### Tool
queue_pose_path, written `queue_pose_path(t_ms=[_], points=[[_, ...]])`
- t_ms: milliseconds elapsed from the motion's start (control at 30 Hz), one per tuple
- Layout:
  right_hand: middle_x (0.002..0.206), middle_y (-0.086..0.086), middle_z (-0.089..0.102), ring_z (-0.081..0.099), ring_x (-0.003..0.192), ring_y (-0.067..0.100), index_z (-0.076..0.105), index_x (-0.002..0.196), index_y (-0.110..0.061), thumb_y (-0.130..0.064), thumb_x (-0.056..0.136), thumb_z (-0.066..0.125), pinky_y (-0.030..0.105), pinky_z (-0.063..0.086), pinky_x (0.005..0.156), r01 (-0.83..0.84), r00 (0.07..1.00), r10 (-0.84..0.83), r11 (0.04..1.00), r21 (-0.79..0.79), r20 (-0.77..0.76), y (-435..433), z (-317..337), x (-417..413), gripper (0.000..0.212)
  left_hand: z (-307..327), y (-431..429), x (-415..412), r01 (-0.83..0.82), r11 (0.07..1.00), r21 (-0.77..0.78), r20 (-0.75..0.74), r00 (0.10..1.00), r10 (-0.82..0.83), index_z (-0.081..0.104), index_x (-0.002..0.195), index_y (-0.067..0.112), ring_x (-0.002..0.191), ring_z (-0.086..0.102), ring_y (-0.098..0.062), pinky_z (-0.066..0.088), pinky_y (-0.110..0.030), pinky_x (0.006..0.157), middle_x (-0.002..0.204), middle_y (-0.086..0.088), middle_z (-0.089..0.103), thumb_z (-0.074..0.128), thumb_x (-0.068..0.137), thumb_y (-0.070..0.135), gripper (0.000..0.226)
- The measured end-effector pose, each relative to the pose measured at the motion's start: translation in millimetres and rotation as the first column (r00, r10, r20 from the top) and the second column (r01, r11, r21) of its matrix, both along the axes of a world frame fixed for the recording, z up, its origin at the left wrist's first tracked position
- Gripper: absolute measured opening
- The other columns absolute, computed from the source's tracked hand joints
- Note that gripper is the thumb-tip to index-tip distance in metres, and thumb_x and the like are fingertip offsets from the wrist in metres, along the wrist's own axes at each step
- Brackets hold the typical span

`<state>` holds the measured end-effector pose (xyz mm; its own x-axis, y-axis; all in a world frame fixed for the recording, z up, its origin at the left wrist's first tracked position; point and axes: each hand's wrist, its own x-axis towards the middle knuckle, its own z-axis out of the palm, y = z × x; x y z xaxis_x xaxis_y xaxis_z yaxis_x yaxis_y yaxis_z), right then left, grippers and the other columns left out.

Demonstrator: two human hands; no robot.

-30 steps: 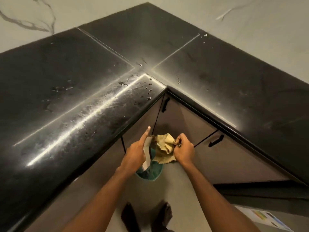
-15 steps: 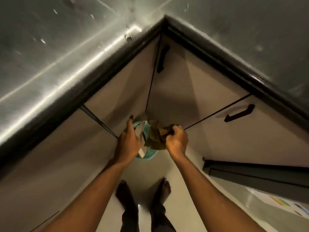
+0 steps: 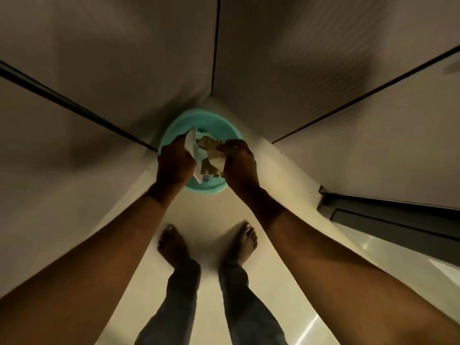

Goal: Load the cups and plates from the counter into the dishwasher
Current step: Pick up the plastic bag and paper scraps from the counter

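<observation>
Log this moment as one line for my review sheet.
left hand: grips white paper | right hand: grips crumpled brown paper | both: above teal bin on floor

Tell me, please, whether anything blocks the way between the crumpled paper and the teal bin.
Nothing visible does. The right hand grips the crumpled brown paper and the left hand holds a white sheet, both directly above the open teal bin.

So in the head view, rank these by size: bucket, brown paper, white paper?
1. bucket
2. brown paper
3. white paper, though the left hand hides part of it, so the last two are unsure.
</observation>
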<state>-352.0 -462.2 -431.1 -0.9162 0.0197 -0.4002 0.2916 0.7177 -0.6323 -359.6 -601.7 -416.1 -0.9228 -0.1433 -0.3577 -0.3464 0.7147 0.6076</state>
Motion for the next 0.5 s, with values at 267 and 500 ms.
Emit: queue_pose_path(t_ms=[267,500], points=[[0.112,0.016,0.064,0.067,0.092,0.036,0.056,0.112,-0.03,-0.021,0.088,0.049,0.05,0.055,0.08,-0.143,0.982,0.143,0.99,-0.005,0.12,-23,-112,-34,0.027,-131,-1,-30,0.134,0.988,-0.082,0.186,0.976,-0.117,0.063,0.114,0.006,0.111,0.057,-0.04,0.044,-0.041,0.088,0.116,-0.02,0.065,0.055,0.093,0.022,0.027],[0.126,0.014,0.052,0.056,0.105,0.038,0.035,0.135,-0.023,-0.032,0.084,0.05,0.049,0.052,0.086,-0.003,0.966,-0.003,1.0,0.023,0.257,-41,-189,-47,0.053,-213,-8,-40,0.289,0.95,-0.117,0.309,0.92,-0.242,0.053,0.132,0.004,0.12,0.05,-0.04,0.039,-0.041,0.097,0.137,-0.022,0.051,0.045,0.1,0.024,0.038]])
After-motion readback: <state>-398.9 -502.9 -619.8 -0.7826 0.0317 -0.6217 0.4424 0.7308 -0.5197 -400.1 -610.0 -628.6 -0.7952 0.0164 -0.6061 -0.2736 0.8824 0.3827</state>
